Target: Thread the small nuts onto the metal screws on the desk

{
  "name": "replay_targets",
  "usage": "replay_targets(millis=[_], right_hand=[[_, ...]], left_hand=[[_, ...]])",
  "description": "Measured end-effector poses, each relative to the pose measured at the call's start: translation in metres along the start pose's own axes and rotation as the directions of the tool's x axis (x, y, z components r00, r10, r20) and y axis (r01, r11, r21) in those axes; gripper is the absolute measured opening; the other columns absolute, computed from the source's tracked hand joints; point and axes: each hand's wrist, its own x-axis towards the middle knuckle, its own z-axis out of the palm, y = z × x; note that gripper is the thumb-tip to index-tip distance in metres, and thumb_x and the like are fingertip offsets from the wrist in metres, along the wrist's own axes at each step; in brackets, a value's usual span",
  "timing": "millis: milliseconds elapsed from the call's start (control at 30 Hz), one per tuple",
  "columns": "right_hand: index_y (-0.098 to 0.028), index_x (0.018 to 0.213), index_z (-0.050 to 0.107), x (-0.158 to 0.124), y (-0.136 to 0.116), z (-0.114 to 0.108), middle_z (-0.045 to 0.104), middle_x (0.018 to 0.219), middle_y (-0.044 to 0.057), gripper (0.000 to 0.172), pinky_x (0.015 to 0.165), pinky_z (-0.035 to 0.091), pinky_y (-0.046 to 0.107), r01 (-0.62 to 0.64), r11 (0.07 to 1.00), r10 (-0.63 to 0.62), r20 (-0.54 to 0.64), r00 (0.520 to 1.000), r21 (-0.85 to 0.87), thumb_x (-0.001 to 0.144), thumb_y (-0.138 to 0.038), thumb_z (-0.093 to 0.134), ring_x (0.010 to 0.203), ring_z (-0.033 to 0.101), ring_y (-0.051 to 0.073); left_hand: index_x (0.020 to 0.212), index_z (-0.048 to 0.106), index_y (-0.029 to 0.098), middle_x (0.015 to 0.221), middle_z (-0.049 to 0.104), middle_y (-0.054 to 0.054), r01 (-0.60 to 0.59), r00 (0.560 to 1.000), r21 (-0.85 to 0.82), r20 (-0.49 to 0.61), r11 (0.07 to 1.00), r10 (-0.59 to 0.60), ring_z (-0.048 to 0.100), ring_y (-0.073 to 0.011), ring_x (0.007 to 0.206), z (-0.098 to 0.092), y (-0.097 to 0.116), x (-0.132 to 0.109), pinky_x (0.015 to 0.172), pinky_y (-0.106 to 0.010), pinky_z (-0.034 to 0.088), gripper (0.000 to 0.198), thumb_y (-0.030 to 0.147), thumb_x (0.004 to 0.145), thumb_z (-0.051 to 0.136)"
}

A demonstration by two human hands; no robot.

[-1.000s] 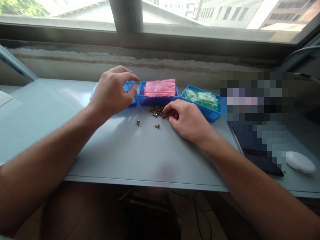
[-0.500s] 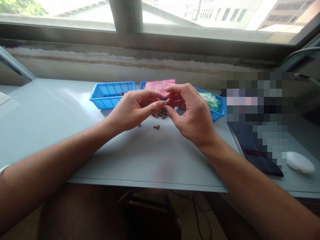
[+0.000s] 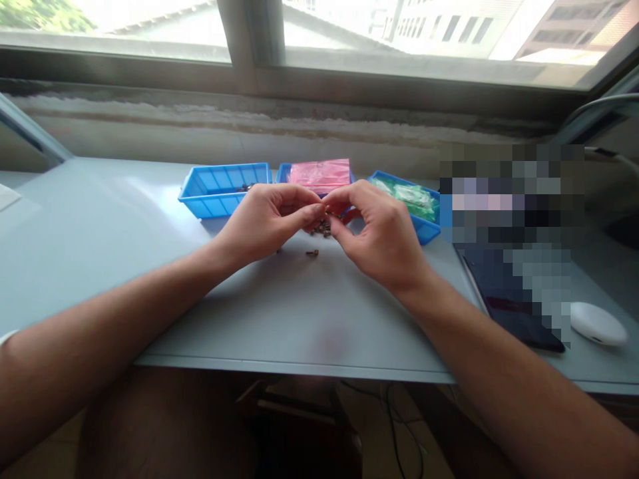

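Note:
My left hand (image 3: 269, 223) and my right hand (image 3: 382, 233) meet at the fingertips above the desk. Both pinch a small brownish screw (image 3: 328, 211), mostly hidden by the fingers. Below them, a pile of similar screws (image 3: 322, 230) lies on the desk, partly covered by the hands. One loose screw (image 3: 312, 253) rests nearer to me, and the tip of another small piece (image 3: 278, 251) shows beside my left hand.
Three blue bins stand at the back: a left bin (image 3: 214, 205) with small dark metal parts, a middle one with a pink bag (image 3: 322, 175), a right one with green bags (image 3: 412, 199). At right lie a dark tablet-like slab (image 3: 514, 303) and a white rounded object (image 3: 598, 324).
My right hand has lowered slightly and its fingers have closed in against my left fingertips. The right bin has shifted a little to the left.

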Motion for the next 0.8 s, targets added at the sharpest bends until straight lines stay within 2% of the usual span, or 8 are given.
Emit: replay_targets(millis=[133, 267, 367, 467, 633, 667, 800], right_hand=[[-0.022, 0.103, 0.075, 0.0002, -0.0023, 0.0001, 0.083, 0.099, 0.003, 0.022, 0.083, 0.062, 0.037, -0.098, 0.994, 0.097, 0.032, 0.995, 0.039, 0.092, -0.004, 0.071, 0.088, 0.078, 0.023], [-0.023, 0.11, 0.073, -0.0007, -0.003, 0.0004, 0.084, 0.094, 0.002, 0.025, 0.079, 0.061, 0.036, -0.179, 0.981, 0.174, 0.061, 0.983, 0.081, 0.089, -0.008, 0.073, 0.082, 0.077, 0.021], [-0.022, 0.114, 0.074, -0.0001, -0.0035, -0.0005, 0.081, 0.089, 0.001, 0.028, 0.077, 0.059, 0.035, -0.193, 0.98, 0.189, 0.068, 0.98, 0.054, 0.088, -0.01, 0.074, 0.077, 0.073, 0.02], [-0.022, 0.114, 0.078, 0.0015, -0.0053, -0.0014, 0.079, 0.09, 0.001, 0.028, 0.079, 0.058, 0.037, -0.197, 0.98, 0.196, 0.064, 0.978, 0.002, 0.089, -0.01, 0.073, 0.081, 0.072, 0.021], [-0.022, 0.099, 0.078, 0.0027, -0.0086, -0.0027, 0.082, 0.096, 0.004, 0.008, 0.077, 0.059, 0.037, -0.209, 0.977, 0.209, 0.007, 0.978, 0.039, 0.095, -0.016, 0.075, 0.083, 0.073, 0.021], [-0.023, 0.096, 0.077, 0.0026, -0.0086, -0.0029, 0.082, 0.095, 0.004, 0.005, 0.076, 0.059, 0.037, -0.215, 0.975, 0.215, 0.004, 0.977, 0.051, 0.096, -0.018, 0.077, 0.082, 0.073, 0.021], [-0.024, 0.091, 0.075, 0.0026, -0.0062, -0.0028, 0.081, 0.093, 0.001, 0.012, 0.076, 0.059, 0.036, -0.21, 0.975, 0.209, 0.026, 0.978, 0.067, 0.093, -0.015, 0.082, 0.083, 0.072, 0.02]], left_hand=[[0.097, 0.089, 0.016, 0.089, 0.088, -0.008, -0.034, 0.999, 0.037, 0.019, 0.999, 0.034, 0.084, -0.0211, 0.083, 0.0007, -0.0009, 0.0002, 0.077, -0.03, 0.066, 0.015, 0.029, 0.103, 0.086], [0.105, 0.089, 0.017, 0.093, 0.088, -0.007, -0.065, 0.998, 0.094, 0.022, 0.993, 0.063, 0.082, -0.0198, 0.083, 0.0008, -0.0055, -0.0003, 0.075, -0.029, 0.063, 0.013, 0.028, 0.103, 0.084], [0.109, 0.09, 0.016, 0.096, 0.089, -0.007, -0.08, 0.996, 0.101, 0.041, 0.992, 0.076, 0.082, -0.0192, 0.085, 0.0001, -0.0048, -0.0011, 0.076, -0.028, 0.062, 0.017, 0.031, 0.106, 0.082], [0.109, 0.09, 0.016, 0.098, 0.09, -0.007, -0.065, 0.997, 0.08, 0.04, 0.995, 0.062, 0.082, -0.019, 0.086, -0.0009, -0.0011, -0.0019, 0.078, -0.027, 0.063, 0.022, 0.035, 0.109, 0.081], [0.095, 0.091, 0.017, 0.088, 0.089, -0.007, -0.031, 0.999, 0.13, 0.039, 0.991, 0.026, 0.081, -0.0193, 0.079, -0.0023, 0.0023, -0.002, 0.071, -0.026, 0.06, 0.033, 0.044, 0.11, 0.08], [0.094, 0.092, 0.018, 0.085, 0.088, -0.007, -0.029, 0.999, 0.145, 0.039, 0.989, 0.023, 0.081, -0.0197, 0.079, -0.0025, 0.002, -0.0018, 0.07, -0.026, 0.06, 0.033, 0.045, 0.109, 0.08], [0.104, 0.095, 0.019, 0.089, 0.09, -0.006, -0.046, 0.998, 0.112, 0.049, 0.993, 0.04, 0.084, -0.0209, 0.082, -0.0019, -0.0027, -0.0007, 0.074, -0.027, 0.064, 0.021, 0.037, 0.105, 0.086]])
